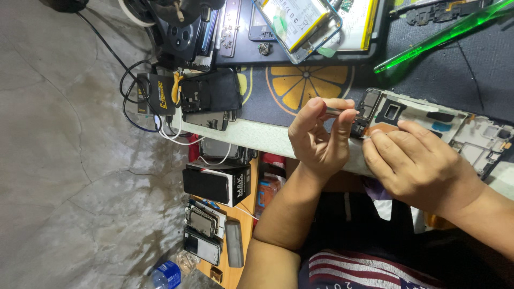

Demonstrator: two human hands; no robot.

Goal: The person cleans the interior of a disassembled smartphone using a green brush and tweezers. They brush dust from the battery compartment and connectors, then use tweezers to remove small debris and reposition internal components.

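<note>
While pinched btwn thumb and forefinger of left hand [320,140], thin metal tool [339,112], prob. tweezers but too small to confirm, points at top end of opened phone frame [423,119]. Fingers closed on tool. Right hand [420,163] pressed flat on frame's near edge, fingers curled down onto it, holding nothing else. Frame lying on dark mat [455,64] at tabletop [257,136] front edge, partly overhanging. Green translucent strip [444,33] further back; open phone w/ battery [300,24] beyond orange-slice print [305,85].

Risks, as judged: tip slipping off small parts, gouging board or tearing orange flex [383,130]; frame tipping off edge if right-hand pressure eases; loose bits dropping to floor [53,160].
</note>
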